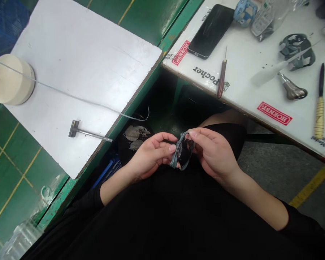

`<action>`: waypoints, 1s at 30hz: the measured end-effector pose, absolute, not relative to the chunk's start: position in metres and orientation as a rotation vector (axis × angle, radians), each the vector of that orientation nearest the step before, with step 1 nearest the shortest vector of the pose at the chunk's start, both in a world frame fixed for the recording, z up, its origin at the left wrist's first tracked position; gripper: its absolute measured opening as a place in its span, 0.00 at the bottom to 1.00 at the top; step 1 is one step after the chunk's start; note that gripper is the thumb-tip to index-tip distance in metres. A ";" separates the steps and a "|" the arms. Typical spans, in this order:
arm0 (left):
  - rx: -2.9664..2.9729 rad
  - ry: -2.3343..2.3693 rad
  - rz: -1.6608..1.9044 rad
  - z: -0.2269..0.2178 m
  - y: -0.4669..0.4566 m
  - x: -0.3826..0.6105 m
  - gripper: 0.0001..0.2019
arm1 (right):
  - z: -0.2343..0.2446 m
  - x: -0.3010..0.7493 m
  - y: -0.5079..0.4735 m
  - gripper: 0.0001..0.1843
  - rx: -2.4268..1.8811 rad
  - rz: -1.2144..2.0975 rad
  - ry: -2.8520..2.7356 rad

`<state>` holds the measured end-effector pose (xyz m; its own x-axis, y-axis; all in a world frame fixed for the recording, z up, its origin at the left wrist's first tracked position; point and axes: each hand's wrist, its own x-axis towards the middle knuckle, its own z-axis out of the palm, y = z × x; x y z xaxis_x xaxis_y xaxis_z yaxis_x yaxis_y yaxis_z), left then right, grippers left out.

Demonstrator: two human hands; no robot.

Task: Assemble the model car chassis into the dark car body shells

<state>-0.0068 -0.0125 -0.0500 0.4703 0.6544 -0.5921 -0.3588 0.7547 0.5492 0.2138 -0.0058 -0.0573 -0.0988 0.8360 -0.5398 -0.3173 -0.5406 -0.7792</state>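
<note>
Both hands work over the lap, below the gap between two tables. The left hand point(151, 153) and the right hand point(215, 153) grasp one small workpiece point(182, 154) between them, fingers of each curled onto its opposite edges; neither hand is released. The workpiece is a curved, dark piece with a grey-blue patterned rim and a glossy dark centre, held on edge; finer detail is too small to resolve. Judged from the layout, the work is in mid-stage: the piece is being handled by bare fingers only, and no tool is in use. The hammer point(88, 133) lies untouched on the white board point(78, 61) at left, near a cord running from a pale spool point(11, 80). On the right-hand table point(246, 68), an awl point(222, 76), a yellow-handled tool point(320, 104) and a phone point(211, 30) lie idle. A similar patterned piece point(296, 48) rests there, well apart from the hands.
</note>
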 end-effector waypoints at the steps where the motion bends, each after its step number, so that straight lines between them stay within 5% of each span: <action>1: 0.370 0.886 0.638 -0.050 -0.013 -0.007 0.22 | -0.057 0.214 -0.006 0.21 -1.336 1.753 -0.618; 30: 0.440 1.000 0.786 -0.054 -0.020 -0.003 0.17 | -0.067 0.212 -0.015 0.14 -1.289 1.459 -0.816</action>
<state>-0.0032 -0.0200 -0.0545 0.3062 0.7580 -0.5759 -0.3808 0.6520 0.6557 0.2118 -0.0149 -0.0668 0.0503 0.9501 -0.3079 -0.2357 -0.2883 -0.9281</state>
